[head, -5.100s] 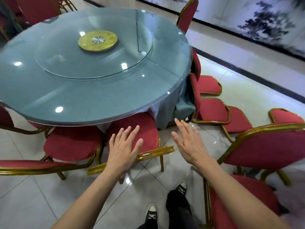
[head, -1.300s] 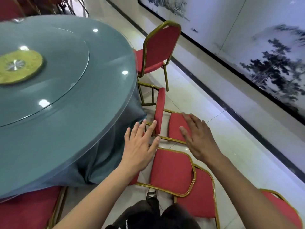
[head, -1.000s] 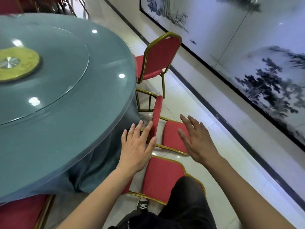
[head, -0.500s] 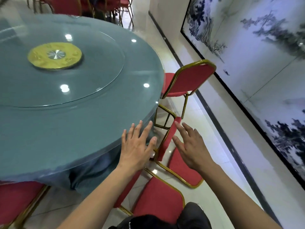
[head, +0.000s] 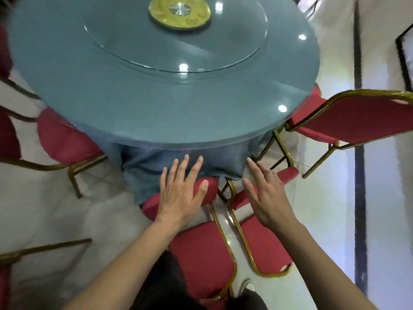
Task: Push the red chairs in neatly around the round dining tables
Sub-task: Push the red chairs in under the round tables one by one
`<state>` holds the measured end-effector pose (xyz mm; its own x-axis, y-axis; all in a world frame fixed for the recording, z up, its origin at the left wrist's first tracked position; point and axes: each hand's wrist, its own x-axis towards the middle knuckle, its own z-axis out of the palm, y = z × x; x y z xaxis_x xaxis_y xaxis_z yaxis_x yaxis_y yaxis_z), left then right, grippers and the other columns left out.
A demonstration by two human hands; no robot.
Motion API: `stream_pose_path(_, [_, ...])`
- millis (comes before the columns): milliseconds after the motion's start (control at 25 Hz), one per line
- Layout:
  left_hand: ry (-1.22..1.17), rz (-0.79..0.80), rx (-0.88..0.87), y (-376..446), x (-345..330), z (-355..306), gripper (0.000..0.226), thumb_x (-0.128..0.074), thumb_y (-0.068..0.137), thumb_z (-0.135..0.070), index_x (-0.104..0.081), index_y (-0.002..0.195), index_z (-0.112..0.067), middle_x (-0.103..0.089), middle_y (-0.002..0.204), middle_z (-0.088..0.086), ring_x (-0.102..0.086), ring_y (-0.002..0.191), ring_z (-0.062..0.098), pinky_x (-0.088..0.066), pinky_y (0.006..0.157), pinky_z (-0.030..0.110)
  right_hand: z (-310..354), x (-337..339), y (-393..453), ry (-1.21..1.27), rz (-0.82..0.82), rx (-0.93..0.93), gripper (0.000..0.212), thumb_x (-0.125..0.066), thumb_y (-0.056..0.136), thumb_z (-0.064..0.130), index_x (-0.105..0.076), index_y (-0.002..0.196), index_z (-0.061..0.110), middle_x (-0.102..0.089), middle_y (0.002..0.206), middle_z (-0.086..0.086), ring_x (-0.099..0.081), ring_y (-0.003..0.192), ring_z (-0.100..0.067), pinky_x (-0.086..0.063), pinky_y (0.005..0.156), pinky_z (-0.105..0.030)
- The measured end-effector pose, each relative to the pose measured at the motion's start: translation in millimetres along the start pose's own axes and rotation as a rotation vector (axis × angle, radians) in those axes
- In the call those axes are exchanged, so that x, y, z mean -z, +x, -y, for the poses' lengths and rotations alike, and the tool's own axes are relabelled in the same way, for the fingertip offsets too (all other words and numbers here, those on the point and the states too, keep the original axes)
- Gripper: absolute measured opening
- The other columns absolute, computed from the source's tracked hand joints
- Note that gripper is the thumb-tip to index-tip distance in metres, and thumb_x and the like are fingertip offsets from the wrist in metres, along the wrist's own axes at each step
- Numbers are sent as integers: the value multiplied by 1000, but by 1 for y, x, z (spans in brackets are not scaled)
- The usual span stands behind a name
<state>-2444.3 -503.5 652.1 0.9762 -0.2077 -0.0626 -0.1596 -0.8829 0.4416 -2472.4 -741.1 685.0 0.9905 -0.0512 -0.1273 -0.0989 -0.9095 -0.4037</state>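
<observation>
At six o'clock of the round glass-topped dining table (head: 156, 104), two red padded chairs with gold metal frames face away from it, backrests nearest the cloth. Left hand (head: 181, 195) lies flat, fingers spread, on the left chair's backrest (head: 210, 189); right hand (head: 267, 198), equally open, hovers at the right chair's backrest (head: 288, 173) (contact uncertain). Neither grips anything. These chairs probably need turning before pushing in.

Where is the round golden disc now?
In the head view, the round golden disc sits at top centre, in the middle of the glass turntable on the round blue-grey table.
</observation>
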Motion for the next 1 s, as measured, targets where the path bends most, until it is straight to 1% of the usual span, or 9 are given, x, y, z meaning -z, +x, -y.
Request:
stream_pose_path(160, [46,-51,203,-70,-61,-1,64,-9,100,-66,-10,159,-45,-15,169,0,-8,156,24,-6,125,51,-55,-44,-12,68,68,159,60,-30,106,54,-19,162,36,-31,163,-6,-26,150,-22,-27,122,-50])
stream_pose_path(280, [76,-12,264,-108,-106,10,63,-6,99,-67,-5,159,-47,-10,170,-1,-5,156,24,-4,125,50,-86,-85,-20,79,99,200,62,-27,105,56,-22,162,33,-34,161,-8,-30,148,-25,-29,120,-51])
stream_pose_path(400, [136,34,296,-128,-151,29,61,-12,101,-63,-5,159,-45,-11,170,2,-10,156,28,-7,125,51,-111,-134,-31,100,108,183,61,-29,106,53,-24,162,29,-36,160,-11,-30,148,-27,-27,121,-53])
stream_pose_path(520, [149,30,341,-129,-204,53,62,-20,102,-56,-7,161,-40,-14,169,6,-18,153,33,-12,124,54,-136,-195,-42,119,62,166,60,-34,108,47,-19,163,28,-33,161,-9,-29,149,-24,-30,120,-52])
stream_pose_path(600, [154,40,351,-126,-242,69,64,-23,102,-53,-4,161,-38,-13,169,7,-17,154,33,-13,124,55,-147,-237,-46,112,46,169,62,-35,107,46,-18,163,27,-31,162,-9,-30,149,-24,-33,119,-51])
stream_pose_path(680, [134,76,361,-125,-285,79,65,-25,102,-50,-1,161,-38,-12,169,8,-14,154,33,-12,124,56,-161,-277,-45,90,47,128,62,-35,107,46,-19,163,25,-32,162,-13,-33,148,-28,-33,118,-51])
stream_pose_path(800, [90,131,430,-132,-346,90,66,-24,101,-50,1,161,-39,-9,169,9,-10,155,34,-7,125,56,-186,-338,-43,65,88,98,61,-38,108,42,-19,163,22,-33,161,-18,-36,145,-35,-32,117,-51])
stream_pose_path(1000, [139,154,517,-155,-452,128,65,-24,101,-51,-4,161,-35,-10,169,9,-9,155,35,-6,125,54,-243,-450,-49,15,211,105,64,-39,107,42,-19,163,20,-31,161,-21,-37,142,-40,-31,117,-53])
